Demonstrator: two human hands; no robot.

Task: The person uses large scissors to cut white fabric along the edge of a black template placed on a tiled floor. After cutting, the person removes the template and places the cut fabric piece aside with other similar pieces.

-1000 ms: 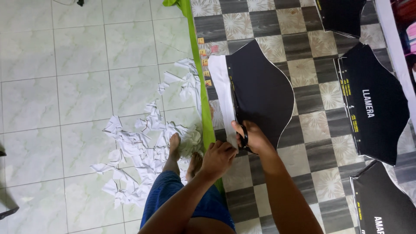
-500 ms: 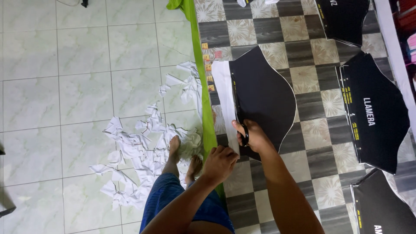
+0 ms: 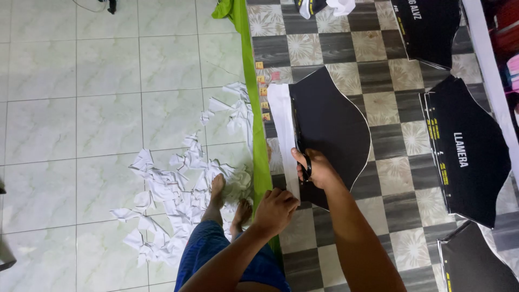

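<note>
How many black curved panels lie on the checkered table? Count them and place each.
4: black curved panel under the right hand at centre, one top right, one at right, one bottom right, cut off; more may lie outside view.

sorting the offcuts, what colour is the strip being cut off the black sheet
White strip, clearest in the head view, along the black sheet.
</note>
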